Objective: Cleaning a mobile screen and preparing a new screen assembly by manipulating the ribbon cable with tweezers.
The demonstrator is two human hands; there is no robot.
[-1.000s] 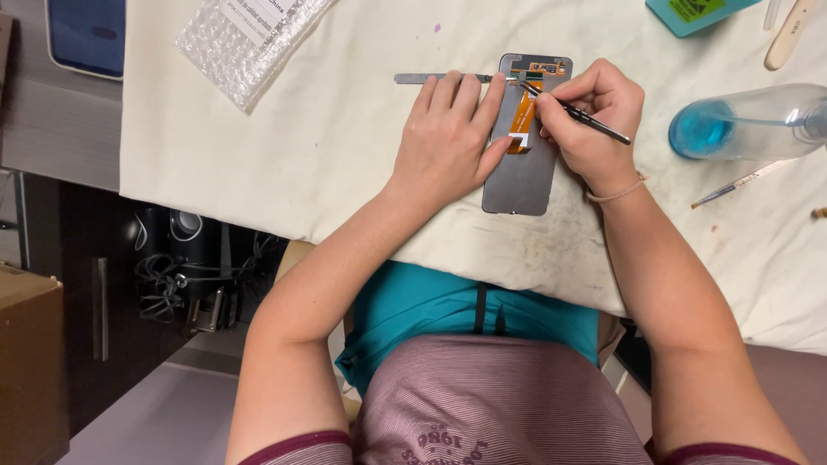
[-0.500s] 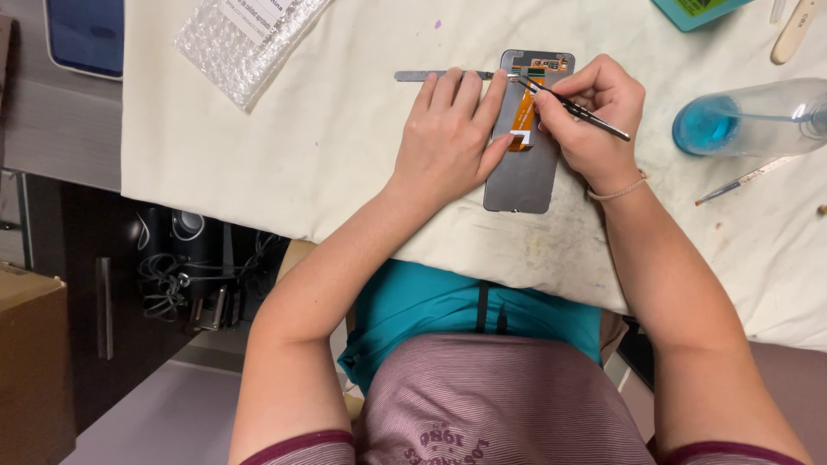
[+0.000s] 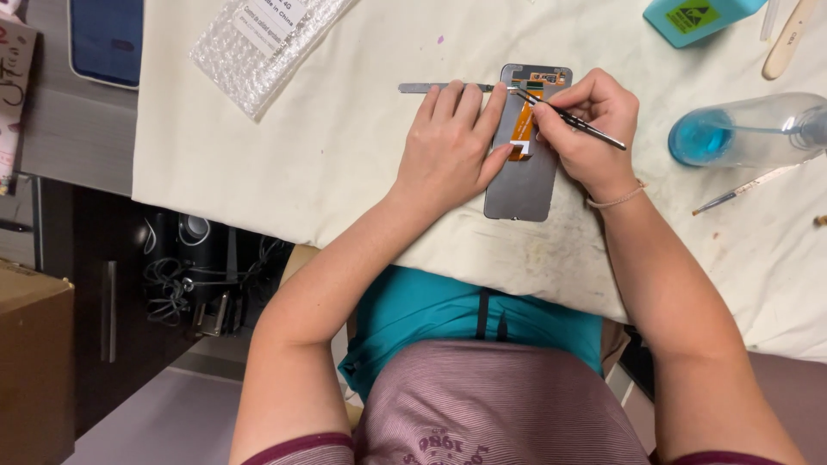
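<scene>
Right hand (image 3: 590, 129) pinched around thin black tweezers (image 3: 568, 120), tips down at the orange ribbon (image 3: 522, 129). Left hand (image 3: 452, 146) flat, fingers together, thumb pressing the ribbon's lower end against the grey panel (image 3: 525, 185). Panel lying mid-cloth (image 3: 345, 155), toward the far edge, a flat steel strip (image 3: 431, 88) poking out from under the left fingers. Likely risk: hard pointed tips tearing or creasing the thin flexible ribbon; panel sliding on soft cloth. Clear plastic bottle (image 3: 749, 129) with blue liquid near the right edge.
</scene>
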